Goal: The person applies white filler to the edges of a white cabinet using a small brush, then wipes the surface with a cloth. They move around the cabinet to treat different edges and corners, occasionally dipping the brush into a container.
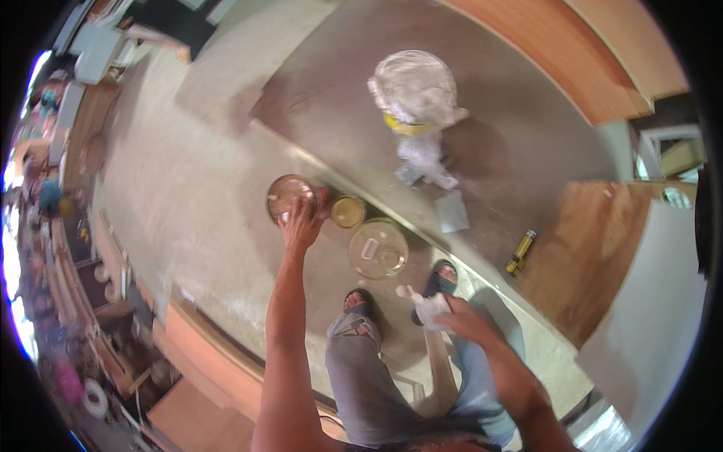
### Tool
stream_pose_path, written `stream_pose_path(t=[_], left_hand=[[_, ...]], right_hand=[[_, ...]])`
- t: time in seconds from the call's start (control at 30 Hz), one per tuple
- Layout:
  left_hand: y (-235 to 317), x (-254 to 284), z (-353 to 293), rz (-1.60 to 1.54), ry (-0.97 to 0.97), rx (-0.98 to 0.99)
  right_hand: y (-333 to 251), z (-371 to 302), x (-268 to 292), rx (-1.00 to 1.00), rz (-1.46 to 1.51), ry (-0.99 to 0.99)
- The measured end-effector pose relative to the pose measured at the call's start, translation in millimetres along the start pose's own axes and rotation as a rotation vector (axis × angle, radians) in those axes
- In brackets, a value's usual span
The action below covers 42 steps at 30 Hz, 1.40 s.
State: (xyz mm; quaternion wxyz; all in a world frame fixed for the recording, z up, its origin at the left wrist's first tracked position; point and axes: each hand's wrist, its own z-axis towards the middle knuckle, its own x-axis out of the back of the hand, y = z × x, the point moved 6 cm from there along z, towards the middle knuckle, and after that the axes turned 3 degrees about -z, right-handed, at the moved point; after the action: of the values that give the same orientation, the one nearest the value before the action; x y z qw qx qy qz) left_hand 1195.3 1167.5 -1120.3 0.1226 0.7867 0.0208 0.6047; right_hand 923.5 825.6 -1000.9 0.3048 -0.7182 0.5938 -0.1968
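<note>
My left hand [301, 226] reaches down over a round metal can [285, 193], its fingers on the brownish lid and near rim and the thumb toward the can's red side. A smaller can with a yellowish top [348, 212] stands just to the right. Closer to my feet is a wide, round, pale tan lid or container top [378, 250] with a small light label. My right hand [459, 320] is closed around a crumpled whitish cloth [432, 307], held above my right foot; motion blurs it somewhat.
A cloth-covered round bucket [414, 83] stands on the raised brown floor, with crumpled plastic [425, 162] beside it. Nearby lie a flat grey square [452, 212] and a yellow-black tool [521, 252]. A step edge [331, 175] crosses diagonally. Wooden boards [595, 256] lie right.
</note>
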Motion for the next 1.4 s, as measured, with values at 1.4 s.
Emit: stream_pose_path(t=[1.4], left_hand=[[520.6,354.0,-455.8,-2.365,-0.950,-0.672]], right_hand=[[70.7,-456.9,-37.9,0.824,-0.098,0.922]])
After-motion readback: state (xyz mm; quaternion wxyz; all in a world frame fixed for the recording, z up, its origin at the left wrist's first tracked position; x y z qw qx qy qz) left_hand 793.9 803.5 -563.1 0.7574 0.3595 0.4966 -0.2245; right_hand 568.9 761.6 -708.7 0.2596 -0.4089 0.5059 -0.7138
